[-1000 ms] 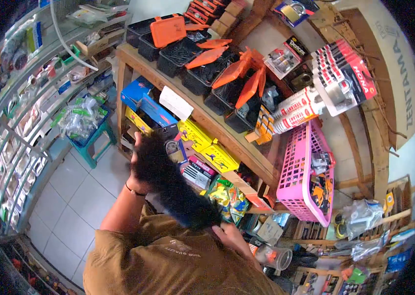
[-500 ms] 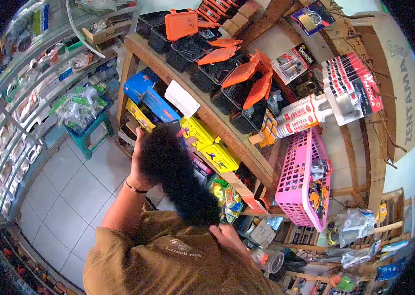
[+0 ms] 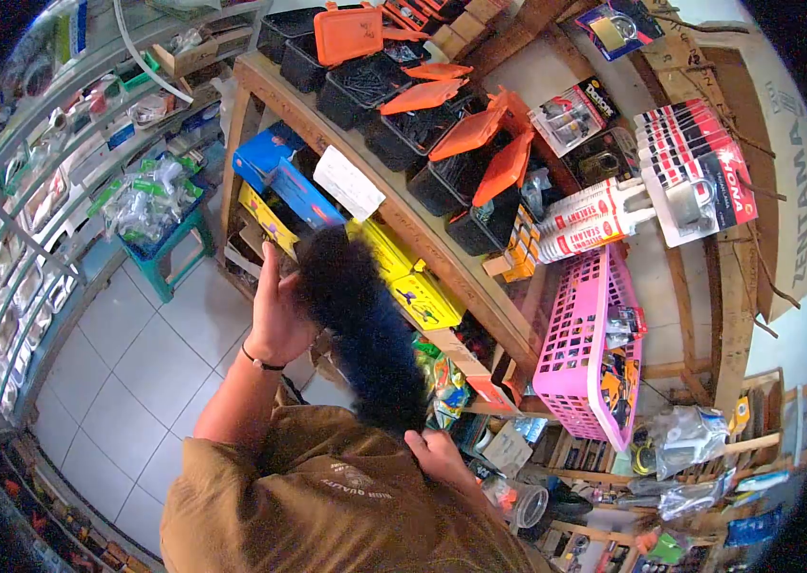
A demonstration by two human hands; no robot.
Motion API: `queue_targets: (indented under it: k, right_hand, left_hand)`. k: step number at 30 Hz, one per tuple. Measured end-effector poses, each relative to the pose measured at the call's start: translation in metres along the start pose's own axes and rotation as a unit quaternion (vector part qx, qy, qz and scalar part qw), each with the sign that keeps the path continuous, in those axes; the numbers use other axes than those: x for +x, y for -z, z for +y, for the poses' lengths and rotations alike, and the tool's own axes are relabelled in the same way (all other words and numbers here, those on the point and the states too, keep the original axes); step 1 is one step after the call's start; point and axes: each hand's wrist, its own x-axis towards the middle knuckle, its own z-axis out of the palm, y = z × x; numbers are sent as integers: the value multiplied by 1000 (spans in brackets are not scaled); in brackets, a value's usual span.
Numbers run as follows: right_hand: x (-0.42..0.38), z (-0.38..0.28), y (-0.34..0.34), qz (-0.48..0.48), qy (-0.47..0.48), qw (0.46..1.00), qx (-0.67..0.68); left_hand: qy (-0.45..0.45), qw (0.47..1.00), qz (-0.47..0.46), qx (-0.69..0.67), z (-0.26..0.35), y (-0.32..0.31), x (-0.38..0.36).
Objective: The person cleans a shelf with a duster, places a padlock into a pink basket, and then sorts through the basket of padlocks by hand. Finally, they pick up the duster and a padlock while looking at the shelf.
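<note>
the right hand (image 3: 442, 456) is closing around the lower end of a black fluffy duster (image 3: 362, 327). the duster is running up and away from that grip to the left hand (image 3: 275, 310), which is cupping its upper end, fingers curled. beyond both grips, yellow boxes (image 3: 410, 286) are lying under the wooden shelf (image 3: 394, 215).

the black feather duster (image 3: 361, 325) covered the fingers of the left hand (image 3: 275, 315), so the grip there could not be seen. its lower end hid most of the right hand (image 3: 437, 456). the yellow boxes (image 3: 413, 286) behind it were partly covered. small goods in the glass cabinet (image 3: 31, 220) were too small and blurred to tell. the picture's dark round edge cut off the cardboard sign (image 3: 785, 143).
</note>
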Motion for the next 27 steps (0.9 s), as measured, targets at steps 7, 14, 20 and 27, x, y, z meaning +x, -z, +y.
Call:
queue_targets:
  k: [7, 14, 20, 27]
  right_hand:
    - [-1, -4, 0, 51, -17, 995, 88]
    - [-2, -2, 1, 24, -25, 998, 57]
    - [-9, -15, 0, 21, -30, 999, 39]
    - [-11, -9, -3, 53, -39, 996, 62]
  left_hand:
    - [-15, 999, 6, 40, 2, -4, -1]
    - [-22, 998, 32, 52, -5, -2, 1]
    - [-26, 998, 48, -1, -4, -10, 2]
    - [-2, 999, 29, 40, -3, -1, 0]
